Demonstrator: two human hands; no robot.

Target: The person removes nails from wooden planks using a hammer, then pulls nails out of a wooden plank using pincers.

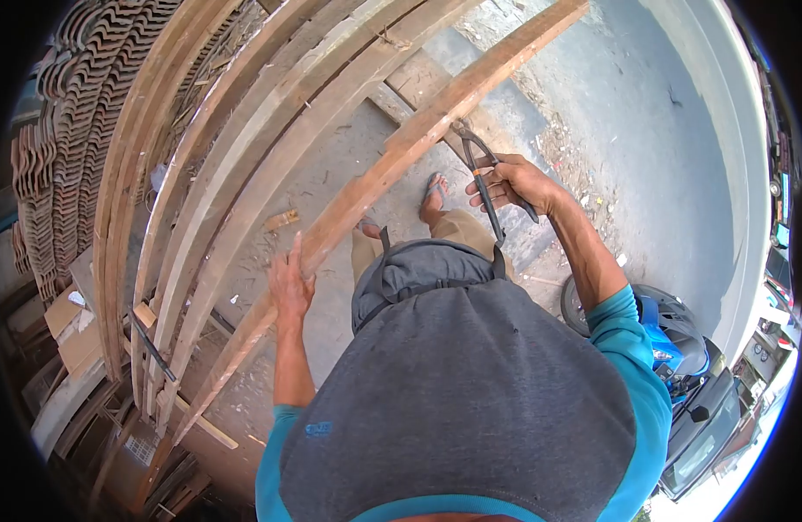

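A long wooden beam (366,187) crosses in front of me at a slant. My left hand (291,283) is on its lower part, with the index finger stretched along the wood and the other fingers partly hidden at the edge. My right hand (516,184) holds a pair of pincers (477,165) with dark handles spread apart. The fingers are loosely around the handles. The pincers' jaws are at the beam's side, near its upper part; whether they grip a nail is too small to tell.
Several more beams (244,165) stand side by side at the left, with a hammer-like dark-handled tool (153,348) across them. Stacked roof tiles (96,113) are beyond. A small wood offcut (282,220) lies on the concrete floor, and a blue motorbike (666,344) stands at the right.
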